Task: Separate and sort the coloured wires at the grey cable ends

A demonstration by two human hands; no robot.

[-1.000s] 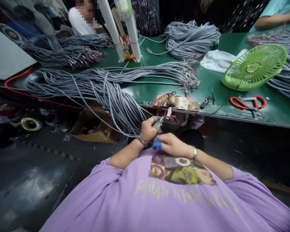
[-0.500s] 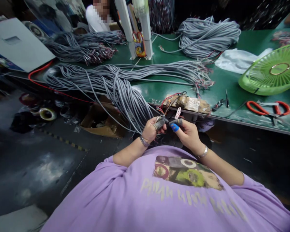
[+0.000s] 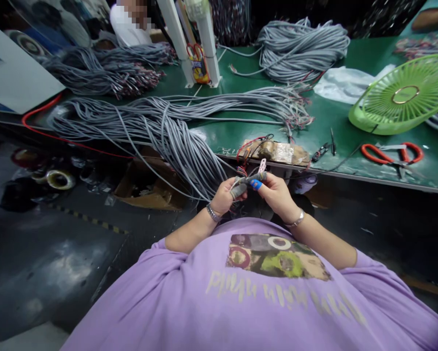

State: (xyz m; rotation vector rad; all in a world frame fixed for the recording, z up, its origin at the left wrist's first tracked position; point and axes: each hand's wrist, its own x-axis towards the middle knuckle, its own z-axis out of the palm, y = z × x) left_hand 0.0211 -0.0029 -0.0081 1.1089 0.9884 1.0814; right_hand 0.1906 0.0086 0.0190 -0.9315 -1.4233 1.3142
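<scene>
At the bench's front edge, my left hand (image 3: 225,196) is closed on the end of a grey cable, whose thin coloured wires (image 3: 242,170) fan out above the fingers. My right hand (image 3: 278,196) meets it, thumb and forefinger pinched at the same wires; the exact spot is hidden by the fingers. Grey covers sit on fingers of both hands, and blue tape (image 3: 256,184) wraps my right thumb. A big bundle of grey cables (image 3: 189,146) drapes over the edge beside my left hand. Just beyond the fingers lies a tape-wrapped block (image 3: 280,152) with a small pink tag (image 3: 262,165) before it.
Red-handled pliers (image 3: 392,153), small black snips (image 3: 320,152) and a green fan (image 3: 405,95) are on the right of the green bench (image 3: 240,139). A coiled grey cable (image 3: 302,48) lies behind. A cardboard box (image 3: 149,190) stands below left. A person (image 3: 129,24) is across the bench.
My right fingertips have closed up against my left ones at the wires. The whole view has shifted slightly, so the bench things appear further left.
</scene>
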